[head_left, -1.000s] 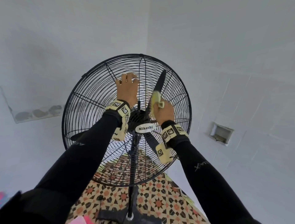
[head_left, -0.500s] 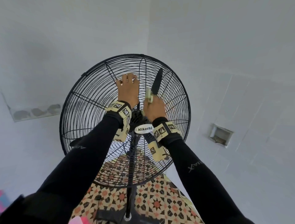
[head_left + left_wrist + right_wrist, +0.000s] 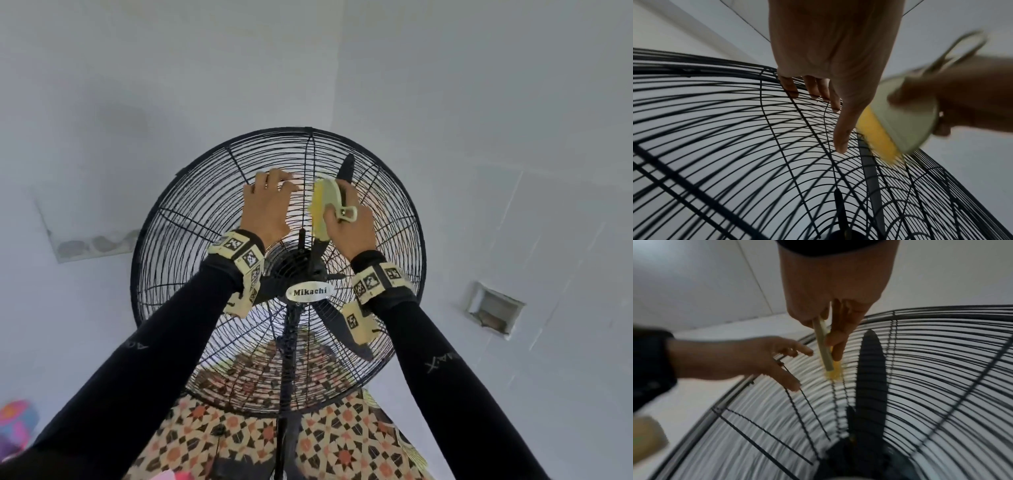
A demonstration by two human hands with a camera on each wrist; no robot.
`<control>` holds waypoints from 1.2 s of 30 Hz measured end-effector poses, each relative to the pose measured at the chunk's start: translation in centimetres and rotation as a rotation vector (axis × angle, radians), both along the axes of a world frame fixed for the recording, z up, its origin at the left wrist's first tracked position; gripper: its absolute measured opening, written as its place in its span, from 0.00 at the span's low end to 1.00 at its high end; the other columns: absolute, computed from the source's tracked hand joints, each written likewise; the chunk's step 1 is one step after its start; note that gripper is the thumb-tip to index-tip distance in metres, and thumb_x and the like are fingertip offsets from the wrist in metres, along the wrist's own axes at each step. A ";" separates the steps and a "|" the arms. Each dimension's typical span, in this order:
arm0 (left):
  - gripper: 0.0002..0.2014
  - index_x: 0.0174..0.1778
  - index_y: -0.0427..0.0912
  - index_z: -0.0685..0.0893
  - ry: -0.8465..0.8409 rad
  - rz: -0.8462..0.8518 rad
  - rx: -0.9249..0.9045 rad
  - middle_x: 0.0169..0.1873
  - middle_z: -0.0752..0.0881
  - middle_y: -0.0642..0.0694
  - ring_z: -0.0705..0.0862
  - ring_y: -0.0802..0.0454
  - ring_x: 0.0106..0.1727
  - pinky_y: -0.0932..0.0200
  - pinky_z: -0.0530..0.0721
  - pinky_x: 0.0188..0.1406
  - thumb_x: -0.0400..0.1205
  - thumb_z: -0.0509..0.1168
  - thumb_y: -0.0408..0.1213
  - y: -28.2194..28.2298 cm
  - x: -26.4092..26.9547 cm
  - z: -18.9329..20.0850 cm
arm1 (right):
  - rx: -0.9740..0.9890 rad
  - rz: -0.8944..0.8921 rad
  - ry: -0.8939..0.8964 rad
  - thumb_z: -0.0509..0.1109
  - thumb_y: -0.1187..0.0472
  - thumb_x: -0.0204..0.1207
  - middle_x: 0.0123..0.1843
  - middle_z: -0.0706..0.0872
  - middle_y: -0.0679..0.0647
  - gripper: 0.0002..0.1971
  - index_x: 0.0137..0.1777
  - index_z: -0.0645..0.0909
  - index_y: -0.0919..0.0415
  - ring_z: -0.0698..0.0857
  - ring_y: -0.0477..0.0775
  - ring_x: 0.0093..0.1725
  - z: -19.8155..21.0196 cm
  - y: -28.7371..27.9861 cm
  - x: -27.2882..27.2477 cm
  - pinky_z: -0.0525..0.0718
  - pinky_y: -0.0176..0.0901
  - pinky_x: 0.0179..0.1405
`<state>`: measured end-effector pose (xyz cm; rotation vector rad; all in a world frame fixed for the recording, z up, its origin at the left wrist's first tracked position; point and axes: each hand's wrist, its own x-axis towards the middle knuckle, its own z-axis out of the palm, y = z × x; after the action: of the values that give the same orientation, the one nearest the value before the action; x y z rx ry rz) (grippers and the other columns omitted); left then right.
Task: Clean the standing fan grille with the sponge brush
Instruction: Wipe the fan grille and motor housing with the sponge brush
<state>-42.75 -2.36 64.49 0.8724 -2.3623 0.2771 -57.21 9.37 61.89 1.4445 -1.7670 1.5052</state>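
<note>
The sponge brush had been slid up above the Mikachi badge, gripped by the right hand. The grille was steadied by the flat, spread left hand.

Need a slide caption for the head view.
Right hand scrubs the fan grille with a sponge brush; left hand steadies the wires.

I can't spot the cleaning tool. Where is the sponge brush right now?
The sponge brush is in the right hand, pressed to the upper part of the fan grille, just right of the left hand.
</note>
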 end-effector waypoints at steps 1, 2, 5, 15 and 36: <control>0.43 0.78 0.48 0.75 -0.002 0.010 0.010 0.79 0.67 0.47 0.63 0.39 0.79 0.38 0.69 0.73 0.66 0.84 0.33 0.0 -0.1 0.1 | 0.011 -0.062 -0.083 0.64 0.58 0.85 0.44 0.89 0.56 0.26 0.83 0.67 0.59 0.87 0.53 0.35 -0.5 0.1 -0.7 0.89 0.40 0.32; 0.43 0.78 0.48 0.75 0.003 0.019 0.018 0.78 0.66 0.46 0.63 0.39 0.80 0.38 0.68 0.74 0.67 0.84 0.32 0.0 -0.3 0.1 | 0.022 -0.156 -0.171 0.64 0.58 0.85 0.43 0.88 0.57 0.30 0.86 0.62 0.59 0.87 0.55 0.37 -0.9 0.3 -1.2 0.90 0.48 0.36; 0.41 0.77 0.47 0.74 0.015 0.062 0.034 0.78 0.66 0.44 0.61 0.37 0.81 0.36 0.67 0.78 0.68 0.81 0.29 0.5 -1.3 0.2 | 0.078 -0.288 -0.231 0.66 0.56 0.85 0.51 0.87 0.63 0.35 0.89 0.55 0.57 0.88 0.62 0.48 -1.1 0.3 -1.7 0.91 0.58 0.46; 0.41 0.75 0.47 0.75 0.022 0.153 0.026 0.78 0.67 0.42 0.64 0.37 0.79 0.32 0.69 0.75 0.67 0.86 0.48 1.5 -1.8 0.4 | 0.083 -0.026 -0.116 0.63 0.56 0.87 0.49 0.87 0.63 0.30 0.87 0.61 0.58 0.87 0.58 0.44 -0.4 0.5 -4.1 0.90 0.52 0.45; 0.33 0.75 0.50 0.82 0.046 0.115 -0.031 0.78 0.73 0.47 0.68 0.39 0.77 0.31 0.74 0.71 0.74 0.78 0.55 3.2 -1.4 0.4 | 0.174 0.093 0.045 0.65 0.62 0.85 0.61 0.84 0.65 0.34 0.88 0.56 0.56 0.84 0.64 0.58 5.4 -1.4 -1.0 0.85 0.58 0.58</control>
<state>-44.15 0.86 64.88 0.9912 -2.2639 0.3356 -58.16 7.93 67.32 1.6528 -1.8661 1.3801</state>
